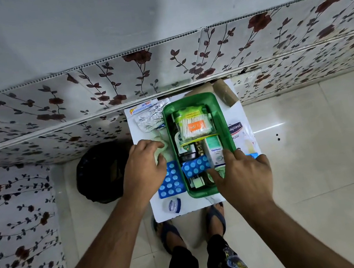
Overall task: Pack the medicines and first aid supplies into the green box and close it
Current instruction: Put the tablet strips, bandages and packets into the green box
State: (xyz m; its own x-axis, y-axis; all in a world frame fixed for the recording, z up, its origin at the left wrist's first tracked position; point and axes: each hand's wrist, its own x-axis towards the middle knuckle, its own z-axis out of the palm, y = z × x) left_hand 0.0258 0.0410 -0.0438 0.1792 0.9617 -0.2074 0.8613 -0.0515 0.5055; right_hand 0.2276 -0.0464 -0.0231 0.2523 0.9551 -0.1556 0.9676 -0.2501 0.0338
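Several items already sit in the green box [223, 127], which stands open near the middle of the desk [203, 206]: a cotton bud pack [194, 124], an eye-drop carton [215, 151], a blue blister strip [196, 167] and some small bottles. Left outside are another blue blister strip [171, 184] by the near-left edge, foil packets [150, 120] at the far-left corner, a plaster box [239, 134] along the right edge and a small round container [173, 206] at the near edge; no lid is visible. The right hand [244, 175] rests its loosely spread fingers [215, 174] at the box's near end, gripping nothing visibly. The left hand [144, 168] curls over a pale packet [161, 146] just left of the box; whether it grips is unclear.
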